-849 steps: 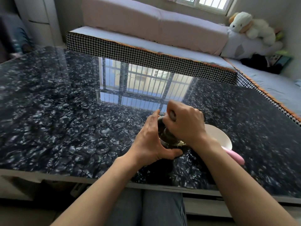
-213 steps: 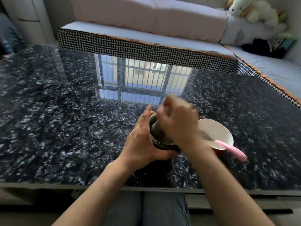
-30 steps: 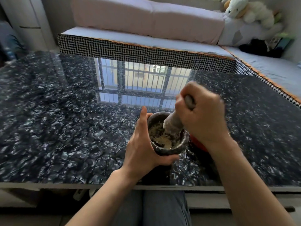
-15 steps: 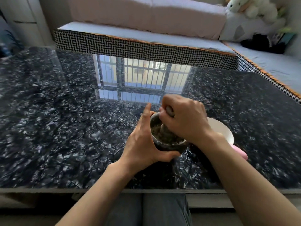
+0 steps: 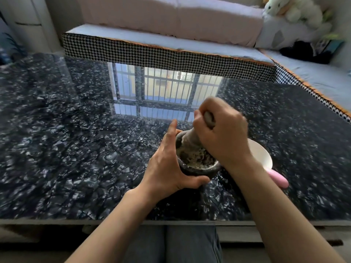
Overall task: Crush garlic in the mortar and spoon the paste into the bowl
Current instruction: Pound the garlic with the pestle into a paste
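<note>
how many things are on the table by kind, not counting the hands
mortar: 1, gripped by the left hand
pestle: 1, held by the right hand
white bowl: 1
pink-handled spoon: 1
Total: 4

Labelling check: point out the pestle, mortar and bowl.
pestle (image 5: 191, 138), head view, pale shaft below the fist.
mortar (image 5: 197, 170), head view, dark near outer wall.
bowl (image 5: 261, 156), head view, white inside, right of the wrist.
</note>
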A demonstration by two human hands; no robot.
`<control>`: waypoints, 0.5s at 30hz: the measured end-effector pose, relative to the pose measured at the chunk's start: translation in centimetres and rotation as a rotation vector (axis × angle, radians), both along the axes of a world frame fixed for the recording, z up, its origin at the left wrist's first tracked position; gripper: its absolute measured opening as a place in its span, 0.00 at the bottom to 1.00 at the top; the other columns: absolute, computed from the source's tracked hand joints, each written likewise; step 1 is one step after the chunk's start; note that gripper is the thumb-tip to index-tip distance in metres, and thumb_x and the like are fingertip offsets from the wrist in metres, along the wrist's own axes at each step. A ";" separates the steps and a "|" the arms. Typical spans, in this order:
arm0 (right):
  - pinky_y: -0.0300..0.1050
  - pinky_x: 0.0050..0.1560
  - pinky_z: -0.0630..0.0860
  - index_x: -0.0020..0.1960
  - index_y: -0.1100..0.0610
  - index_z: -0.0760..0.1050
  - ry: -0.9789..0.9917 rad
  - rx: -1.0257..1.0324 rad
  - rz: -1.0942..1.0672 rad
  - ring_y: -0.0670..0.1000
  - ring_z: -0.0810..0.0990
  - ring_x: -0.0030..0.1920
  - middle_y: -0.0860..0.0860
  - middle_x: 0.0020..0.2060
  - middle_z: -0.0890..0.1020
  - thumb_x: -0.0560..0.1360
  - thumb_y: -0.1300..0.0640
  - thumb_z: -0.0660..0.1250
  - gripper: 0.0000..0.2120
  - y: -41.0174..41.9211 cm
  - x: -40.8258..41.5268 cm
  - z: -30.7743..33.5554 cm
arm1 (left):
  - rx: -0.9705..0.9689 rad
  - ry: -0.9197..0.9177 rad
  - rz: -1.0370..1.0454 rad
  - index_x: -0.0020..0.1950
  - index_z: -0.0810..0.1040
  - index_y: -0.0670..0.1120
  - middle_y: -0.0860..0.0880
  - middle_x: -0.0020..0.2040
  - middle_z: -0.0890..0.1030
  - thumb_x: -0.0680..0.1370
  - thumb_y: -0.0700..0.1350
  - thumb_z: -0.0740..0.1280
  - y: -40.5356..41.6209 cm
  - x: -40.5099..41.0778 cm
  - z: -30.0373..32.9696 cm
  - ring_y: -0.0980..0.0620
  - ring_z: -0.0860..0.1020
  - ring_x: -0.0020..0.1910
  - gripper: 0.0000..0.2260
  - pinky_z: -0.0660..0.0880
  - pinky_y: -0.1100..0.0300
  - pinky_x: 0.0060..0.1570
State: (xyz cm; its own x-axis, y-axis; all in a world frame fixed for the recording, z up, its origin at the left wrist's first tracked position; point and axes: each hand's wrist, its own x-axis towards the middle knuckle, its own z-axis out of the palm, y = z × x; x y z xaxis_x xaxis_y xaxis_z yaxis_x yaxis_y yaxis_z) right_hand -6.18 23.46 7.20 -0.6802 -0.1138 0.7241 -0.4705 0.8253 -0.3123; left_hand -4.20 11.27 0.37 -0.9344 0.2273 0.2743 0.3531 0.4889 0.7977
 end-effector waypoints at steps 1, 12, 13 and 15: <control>0.39 0.30 0.66 0.38 0.57 0.72 -0.026 0.054 0.002 0.52 0.71 0.26 0.46 0.31 0.72 0.71 0.54 0.61 0.07 -0.5 0.1 -0.8 | 0.006 -0.008 -0.007 0.75 0.41 0.51 0.54 0.70 0.65 0.52 0.67 0.70 0.0 -0.1 0.0 0.55 0.66 0.68 0.60 0.65 0.57 0.66; 0.36 0.27 0.58 0.38 0.57 0.72 -0.072 0.209 -0.015 0.50 0.67 0.25 0.48 0.29 0.74 0.70 0.55 0.64 0.06 -0.1 -0.3 -0.5 | 0.004 -0.020 0.001 0.75 0.42 0.52 0.52 0.71 0.65 0.53 0.63 0.75 -0.1 -0.2 -0.1 0.53 0.66 0.68 0.60 0.64 0.57 0.66; 0.37 0.27 0.57 0.38 0.57 0.71 -0.113 0.268 0.002 0.50 0.67 0.25 0.48 0.29 0.75 0.70 0.53 0.63 0.07 -0.2 -0.3 -0.9 | 0.002 -0.023 -0.002 0.75 0.42 0.52 0.52 0.71 0.65 0.54 0.61 0.77 -0.1 -0.1 -0.1 0.53 0.66 0.68 0.60 0.64 0.59 0.65; 0.38 0.27 0.57 0.37 0.56 0.71 -0.110 0.277 -0.003 0.51 0.68 0.26 0.48 0.29 0.75 0.70 0.52 0.62 0.08 0.3 -0.4 -0.1 | -0.005 -0.012 0.003 0.75 0.42 0.52 0.53 0.70 0.65 0.54 0.61 0.77 -0.1 -0.1 0.0 0.53 0.66 0.68 0.60 0.64 0.58 0.64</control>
State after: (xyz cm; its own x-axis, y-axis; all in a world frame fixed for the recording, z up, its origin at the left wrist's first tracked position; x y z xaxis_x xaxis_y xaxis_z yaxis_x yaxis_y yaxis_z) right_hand -6.54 23.74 7.05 -0.7536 -0.2951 0.5874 -0.4440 0.8874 -0.1238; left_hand -4.26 11.20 0.32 -0.9384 0.2257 0.2617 0.3418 0.4939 0.7995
